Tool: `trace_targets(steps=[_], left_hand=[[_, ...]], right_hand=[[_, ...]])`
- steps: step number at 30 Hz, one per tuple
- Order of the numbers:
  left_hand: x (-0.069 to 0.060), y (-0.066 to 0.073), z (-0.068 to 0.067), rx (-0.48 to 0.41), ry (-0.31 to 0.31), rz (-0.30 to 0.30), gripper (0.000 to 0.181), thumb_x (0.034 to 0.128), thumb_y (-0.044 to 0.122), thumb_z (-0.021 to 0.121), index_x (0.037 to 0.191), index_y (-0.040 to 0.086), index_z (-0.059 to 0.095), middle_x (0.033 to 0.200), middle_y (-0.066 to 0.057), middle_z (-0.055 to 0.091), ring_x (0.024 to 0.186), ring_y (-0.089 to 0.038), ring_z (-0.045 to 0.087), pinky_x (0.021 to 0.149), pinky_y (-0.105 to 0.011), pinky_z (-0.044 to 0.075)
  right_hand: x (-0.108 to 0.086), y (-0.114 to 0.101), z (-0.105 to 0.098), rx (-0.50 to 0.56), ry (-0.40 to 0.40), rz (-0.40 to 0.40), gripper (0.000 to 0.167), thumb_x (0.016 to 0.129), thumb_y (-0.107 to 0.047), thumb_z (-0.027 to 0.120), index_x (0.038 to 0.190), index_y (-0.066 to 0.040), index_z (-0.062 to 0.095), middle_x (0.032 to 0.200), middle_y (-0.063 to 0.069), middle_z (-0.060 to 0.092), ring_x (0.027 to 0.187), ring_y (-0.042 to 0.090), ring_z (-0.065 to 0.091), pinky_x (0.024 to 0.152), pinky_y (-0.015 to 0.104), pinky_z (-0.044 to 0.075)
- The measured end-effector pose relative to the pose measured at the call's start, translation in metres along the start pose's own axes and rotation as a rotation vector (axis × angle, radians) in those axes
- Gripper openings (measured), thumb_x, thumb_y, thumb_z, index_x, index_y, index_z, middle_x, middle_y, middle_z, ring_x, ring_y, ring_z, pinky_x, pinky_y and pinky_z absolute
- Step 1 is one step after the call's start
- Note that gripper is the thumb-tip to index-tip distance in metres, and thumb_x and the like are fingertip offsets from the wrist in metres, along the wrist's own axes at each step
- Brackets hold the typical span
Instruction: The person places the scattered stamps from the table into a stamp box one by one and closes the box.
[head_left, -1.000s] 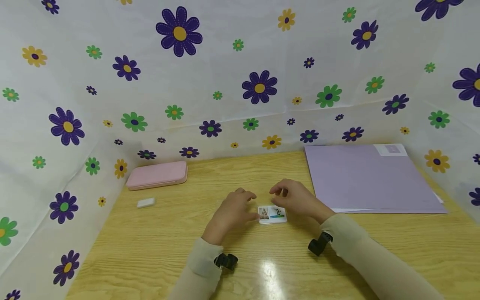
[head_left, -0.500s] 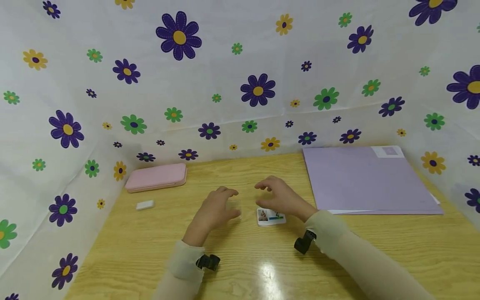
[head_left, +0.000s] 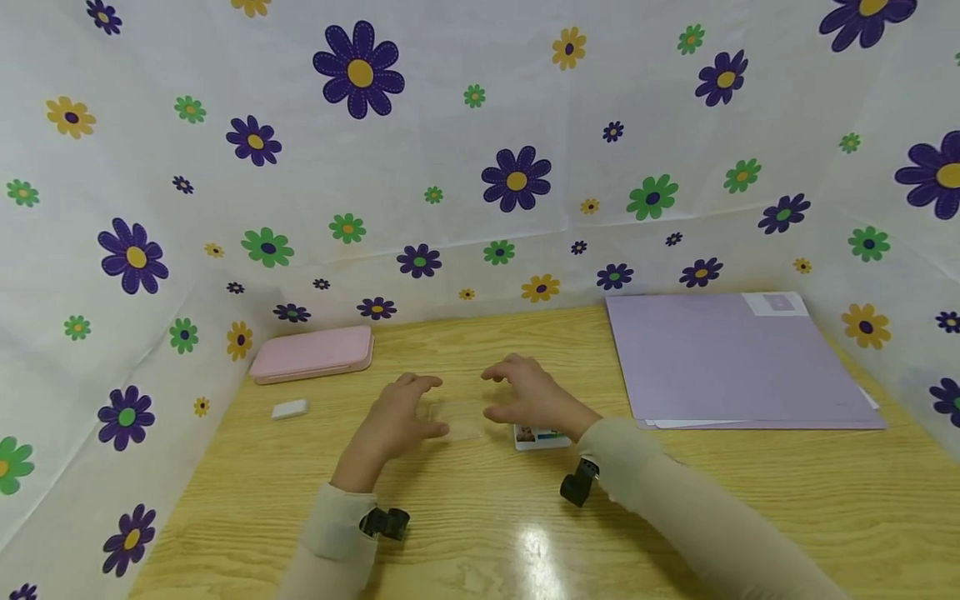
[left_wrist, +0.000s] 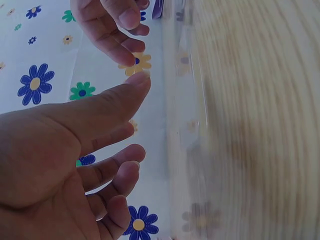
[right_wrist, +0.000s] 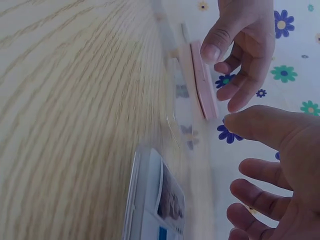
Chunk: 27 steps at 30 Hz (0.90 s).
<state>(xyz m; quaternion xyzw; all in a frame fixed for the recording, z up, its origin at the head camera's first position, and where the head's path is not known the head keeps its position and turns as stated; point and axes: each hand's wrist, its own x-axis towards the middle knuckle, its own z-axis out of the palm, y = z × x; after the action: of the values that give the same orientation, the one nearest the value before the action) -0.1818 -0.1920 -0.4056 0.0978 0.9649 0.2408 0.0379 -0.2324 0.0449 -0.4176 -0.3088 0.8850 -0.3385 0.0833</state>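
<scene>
A clear, thin plastic piece (head_left: 459,419), like a transparent lid, lies flat on the table between the two hands. In the right wrist view the clear plastic piece (right_wrist: 182,107) shows as a faint outline. My left hand (head_left: 390,429) hovers at its left edge, fingers loosely bent and holding nothing. On the other side is my right hand (head_left: 536,400), also holding nothing, its fingers apart. Beneath the right hand and partly hidden by it sits a small white flat case (head_left: 542,442) with printed pictures; the right wrist view shows the white case (right_wrist: 150,200) from its edge.
A pink zip case (head_left: 313,354) lies at the back left, with a small white block (head_left: 290,409) in front of it. Purple folders (head_left: 735,362) with white sheets cover the back right of the wooden table (head_left: 465,525). Flowered cloth (head_left: 450,150) stands behind and at both sides.
Both hands have moved left. The left hand has uncovered the clear plastic piece, while the right hand now covers part of the white case. Both objects appear to stay in place.
</scene>
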Motion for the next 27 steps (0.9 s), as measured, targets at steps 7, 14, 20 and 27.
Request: trace_targets(steps=[7,14,20,27], left_hand=[[-0.002,-0.014,-0.005,0.017,-0.014,-0.028,0.068,0.0802,0.022,0.084,0.14,0.008,0.054,0.13,-0.015,0.054,0.115,-0.037,0.051,0.094,-0.052,0.045],[-0.001,-0.02,-0.004,-0.002,-0.057,-0.053,0.069,0.079,0.021,0.085,0.139,0.009,0.054,0.129,-0.015,0.054,0.117,-0.038,0.05,0.095,-0.052,0.044],[0.002,-0.022,0.0,-0.02,-0.094,-0.039,0.069,0.0788,0.02,0.085,0.139,0.007,0.054,0.123,-0.013,0.056,0.116,-0.036,0.051,0.098,-0.05,0.042],[0.003,-0.021,0.005,-0.02,-0.131,-0.027,0.066,0.0802,0.018,0.084,0.138,0.004,0.055,0.116,-0.01,0.056,0.108,-0.029,0.053,0.096,-0.047,0.044]], right_hand=[[0.009,-0.01,0.007,-0.01,-0.058,-0.012,0.056,0.086,-0.026,0.078,0.133,-0.004,0.059,0.122,0.014,0.055,0.112,0.034,0.049,0.092,0.049,0.043],[0.012,-0.014,0.013,-0.138,-0.104,0.062,0.059,0.081,-0.034,0.082,0.132,-0.01,0.062,0.115,0.005,0.057,0.106,0.029,0.049,0.087,0.048,0.044],[0.015,-0.013,0.018,-0.194,-0.14,0.119,0.065,0.076,-0.04,0.086,0.131,-0.013,0.063,0.116,0.003,0.057,0.106,0.031,0.048,0.087,0.052,0.042],[0.014,-0.011,0.02,-0.157,-0.139,0.089,0.059,0.077,-0.033,0.086,0.127,-0.009,0.065,0.115,0.005,0.057,0.107,0.03,0.049,0.09,0.05,0.044]])
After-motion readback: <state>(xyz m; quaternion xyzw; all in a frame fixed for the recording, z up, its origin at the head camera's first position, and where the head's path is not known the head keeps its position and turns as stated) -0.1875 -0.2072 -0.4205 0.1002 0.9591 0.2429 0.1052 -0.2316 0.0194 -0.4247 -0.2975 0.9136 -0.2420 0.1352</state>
